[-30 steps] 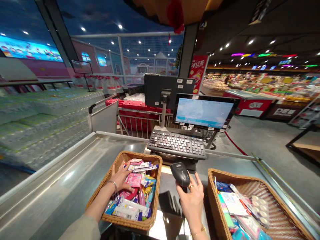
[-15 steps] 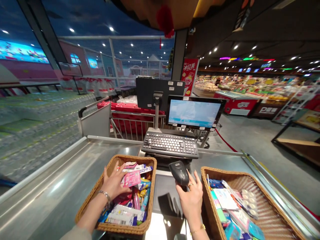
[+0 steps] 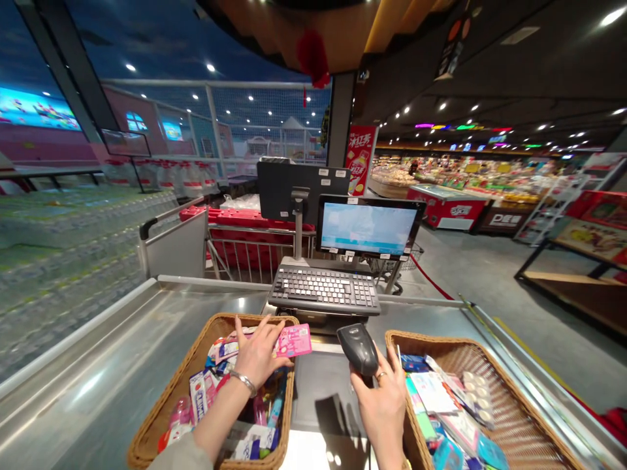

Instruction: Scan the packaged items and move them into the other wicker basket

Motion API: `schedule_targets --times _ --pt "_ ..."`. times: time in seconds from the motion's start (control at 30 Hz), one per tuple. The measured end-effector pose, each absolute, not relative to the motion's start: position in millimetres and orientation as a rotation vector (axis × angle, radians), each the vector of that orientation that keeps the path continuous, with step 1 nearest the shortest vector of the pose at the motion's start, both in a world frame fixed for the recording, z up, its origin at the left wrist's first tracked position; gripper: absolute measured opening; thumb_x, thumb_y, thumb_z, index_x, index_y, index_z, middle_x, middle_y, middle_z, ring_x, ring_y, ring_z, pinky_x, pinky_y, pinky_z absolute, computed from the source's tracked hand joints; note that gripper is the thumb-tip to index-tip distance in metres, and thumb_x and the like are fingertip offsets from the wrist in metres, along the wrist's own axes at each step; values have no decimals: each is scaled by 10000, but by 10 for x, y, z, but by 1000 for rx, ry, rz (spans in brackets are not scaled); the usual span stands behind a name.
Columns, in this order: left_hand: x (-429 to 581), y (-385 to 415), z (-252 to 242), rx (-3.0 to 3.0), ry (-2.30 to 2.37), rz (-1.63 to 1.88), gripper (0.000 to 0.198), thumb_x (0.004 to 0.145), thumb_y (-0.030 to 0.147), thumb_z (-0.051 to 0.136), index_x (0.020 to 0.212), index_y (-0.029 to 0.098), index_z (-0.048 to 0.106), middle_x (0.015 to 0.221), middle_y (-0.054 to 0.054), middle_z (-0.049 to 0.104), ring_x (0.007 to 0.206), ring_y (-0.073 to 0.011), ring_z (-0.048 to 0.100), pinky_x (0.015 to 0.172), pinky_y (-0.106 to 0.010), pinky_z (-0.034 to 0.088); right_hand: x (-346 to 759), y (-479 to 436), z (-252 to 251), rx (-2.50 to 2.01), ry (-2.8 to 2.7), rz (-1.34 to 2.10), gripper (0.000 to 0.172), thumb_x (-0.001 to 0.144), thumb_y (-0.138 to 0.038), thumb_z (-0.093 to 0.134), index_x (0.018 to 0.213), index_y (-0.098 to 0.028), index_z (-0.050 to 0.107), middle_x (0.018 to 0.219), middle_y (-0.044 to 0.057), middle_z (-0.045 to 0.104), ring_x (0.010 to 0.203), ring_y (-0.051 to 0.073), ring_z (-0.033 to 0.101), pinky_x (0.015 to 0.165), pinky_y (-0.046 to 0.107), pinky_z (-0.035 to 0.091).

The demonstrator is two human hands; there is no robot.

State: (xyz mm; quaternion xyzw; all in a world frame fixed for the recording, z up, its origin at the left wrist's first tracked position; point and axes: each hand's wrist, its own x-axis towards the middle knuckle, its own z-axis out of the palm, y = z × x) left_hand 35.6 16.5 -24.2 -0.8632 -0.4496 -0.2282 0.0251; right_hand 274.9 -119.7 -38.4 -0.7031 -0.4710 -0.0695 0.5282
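Note:
My left hand (image 3: 260, 349) is closed on a pink packet (image 3: 295, 341), held over the right rim of the left wicker basket (image 3: 161, 398). Below that hand, the basket is filled with small colourful packets (image 3: 200, 395). My right hand (image 3: 381, 398) is wrapped round a black handheld scanner (image 3: 357, 347), which is raised between the two baskets, its head tilted to the left. Beside it on the right stands another wicker basket (image 3: 526, 398) with packets, a white card (image 3: 434, 391) and a blister-like pack (image 3: 477, 398) inside.
A keyboard (image 3: 323, 288) and a lit monitor (image 3: 369, 227) stand behind the baskets, on the metal counter (image 3: 98, 365). Another screen (image 3: 281, 189) faces away. Metal carts and a red crate lie beyond the counter. Bottle packs are stacked at the left.
My left hand has moved right and up, bringing the pink packet from inside the basket to its right rim. The scanner in my right hand has shifted slightly right. The view has turned slightly.

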Motion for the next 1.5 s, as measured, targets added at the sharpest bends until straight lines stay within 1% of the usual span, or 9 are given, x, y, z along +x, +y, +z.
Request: schedule_targets --times 0.1,0.27,0.33,0.53,0.77,0.87,1.03,1.23,1.5 --pt "497 137 -223 -2675 -1333 -783 630 704 541 733 1264 296 578 1180 -93 706 1270 -375 525 1084 -708 -181 2808 -1224 -440 -1680 -1095 -188 399 734 -368 645 1077 -173 703 1243 121 648 1334 340 408 1093 509 323" --pt "689 44 -129 -2658 -1326 -860 535 726 528 725 1192 290 619 1140 -76 722 1198 -352 584 1093 -696 -185 2857 -1291 -446 -1696 -1107 -198 314 742 -348 645 1002 -188 720 1222 110 659 1347 329 396 1103 506 320" --pt "737 25 -110 -2656 -1321 -860 535 739 517 717 1211 288 614 1145 -76 718 1198 -352 582 1096 -692 -188 2861 -1320 -419 -1711 -1110 -191 342 744 -327 646 1046 -180 711 1250 111 643 1356 322 381 1111 509 312" --pt "850 12 -118 -2609 -1292 -898 527 778 441 697 1273 305 579 1176 -80 700 1253 -355 531 1104 -693 -176 2866 -1376 -380 -1712 -1142 -217 231 746 -323 660 927 -201 732 1237 103 654 1362 328 364 1114 536 304" --pt "1028 -16 -98 -2614 -1292 -956 531 774 405 712 1276 305 572 1161 -88 695 1276 -348 507 1115 -678 -178 2816 -1438 -326 -1695 -1233 -217 280 759 -303 659 1010 -188 704 1262 106 640 1375 327 353 1122 544 305" --pt "1089 -22 -91 -2608 -1292 -943 552 761 419 724 1277 286 577 1237 -106 661 1316 -368 464 1115 -697 -157 2803 -1454 -311 -1697 -1267 -200 294 779 -299 649 1048 -192 696 1275 101 634 1386 323 336 1120 553 305" --pt "1146 -60 -56 -2583 -1285 -897 584 728 447 758 1267 299 590 1438 -104 520 1406 -415 319 1083 -747 -157 2805 -1461 -287 -1680 -1286 -184 229 782 -292 647 983 -203 710 1285 97 628 1391 337 335 1105 581 309" --pt "1161 -81 -43 -2567 -1324 -832 608 721 480 755 1284 324 588 1544 -72 377 1457 -454 152 1072 -783 -109 2810 -1458 -290 -1696 -1265 -186 176 772 -281 660 914 -199 721 1272 99 638 1380 341 343 1102 582 303" --pt "1189 -91 -26 -2486 -1362 -843 626 662 496 799 1244 354 622 1521 -45 420 1455 -422 200 1094 -748 -105 2825 -1451 -325 -1693 -1290 -240 142 773 -260 661 889 -196 712 1259 95 647 1370 329 357 1105 567 307"
